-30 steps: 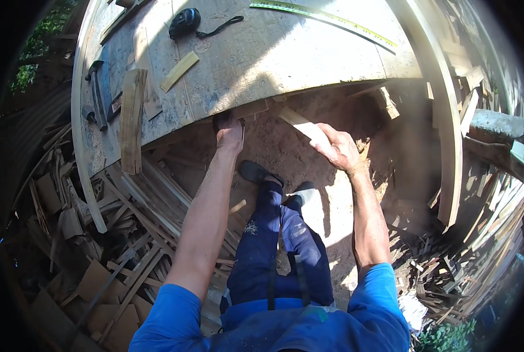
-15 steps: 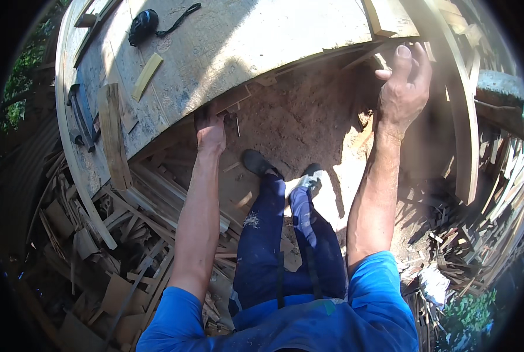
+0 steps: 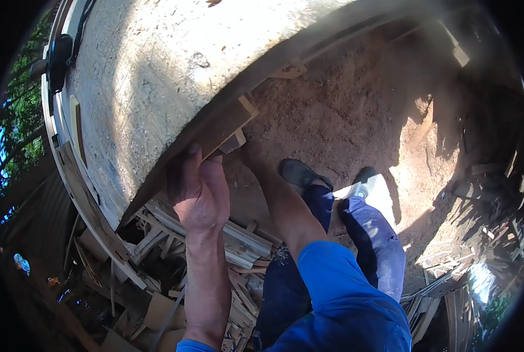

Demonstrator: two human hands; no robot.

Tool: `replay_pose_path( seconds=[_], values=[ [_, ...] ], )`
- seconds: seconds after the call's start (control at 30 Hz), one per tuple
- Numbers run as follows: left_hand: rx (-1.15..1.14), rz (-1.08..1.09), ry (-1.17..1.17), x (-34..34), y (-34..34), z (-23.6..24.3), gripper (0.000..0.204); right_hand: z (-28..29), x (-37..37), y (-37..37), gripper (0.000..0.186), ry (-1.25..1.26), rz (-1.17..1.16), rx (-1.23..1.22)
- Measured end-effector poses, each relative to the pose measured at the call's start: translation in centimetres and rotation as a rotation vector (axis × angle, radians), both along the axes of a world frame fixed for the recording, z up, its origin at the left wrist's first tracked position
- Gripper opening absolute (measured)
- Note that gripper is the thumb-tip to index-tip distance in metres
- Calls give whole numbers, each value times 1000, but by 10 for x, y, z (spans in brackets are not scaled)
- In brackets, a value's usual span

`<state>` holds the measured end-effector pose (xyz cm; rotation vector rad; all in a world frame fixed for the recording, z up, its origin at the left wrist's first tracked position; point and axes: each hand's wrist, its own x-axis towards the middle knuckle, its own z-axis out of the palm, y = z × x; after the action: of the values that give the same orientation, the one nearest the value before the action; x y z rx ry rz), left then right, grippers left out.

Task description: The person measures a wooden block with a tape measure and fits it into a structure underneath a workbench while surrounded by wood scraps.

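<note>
A worktable with a pale, dusty wooden top tilts across the upper left. Beneath its edge a wooden board juts out, and a small wood block sits against its lower side. My left hand is in shadow at the board's near end, thumb up and fingers curled round it. Farther along, my right hand reaches in under the small block, its fingers mostly hidden by the wood and shadow.
Scrap wood strips pile up below the table's near corner. A dark object and a short yellowish strip lie toward the table's left rim. Sunlit dirt floor spreads to the right, with more offcuts beyond.
My right hand has left the table's far right edge and come across under the edge beside the left. The view has turned left and moved closer to the tabletop.
</note>
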<state>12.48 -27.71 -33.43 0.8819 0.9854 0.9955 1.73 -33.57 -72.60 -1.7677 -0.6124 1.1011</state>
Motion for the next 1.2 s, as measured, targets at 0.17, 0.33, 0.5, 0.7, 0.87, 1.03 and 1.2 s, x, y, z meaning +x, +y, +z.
replay_pose_path(
  seconds=[0.17,0.33,0.5,0.7,0.87,1.03,1.2],
  values=[
    [109,125,135,-64,1,21,31,191,-40,3,30,372,454,-92],
    [57,145,141,-49,4,13,29,169,120,-17,36,245,475,-125],
    [54,89,130,-28,4,20,32,61,-2,19,38,160,83,-234],
    [10,184,66,-61,-1,13,37,148,-41,-5,47,276,712,-131],
    [392,-35,834,-65,-6,-5,36,334,204,-48,45,-30,526,125],
    [102,-90,509,-90,-20,-29,37,532,373,25,49,-1349,-80,546],
    [54,-13,524,-65,-18,-22,38,540,449,99,43,-1583,217,-115]
  ],
)
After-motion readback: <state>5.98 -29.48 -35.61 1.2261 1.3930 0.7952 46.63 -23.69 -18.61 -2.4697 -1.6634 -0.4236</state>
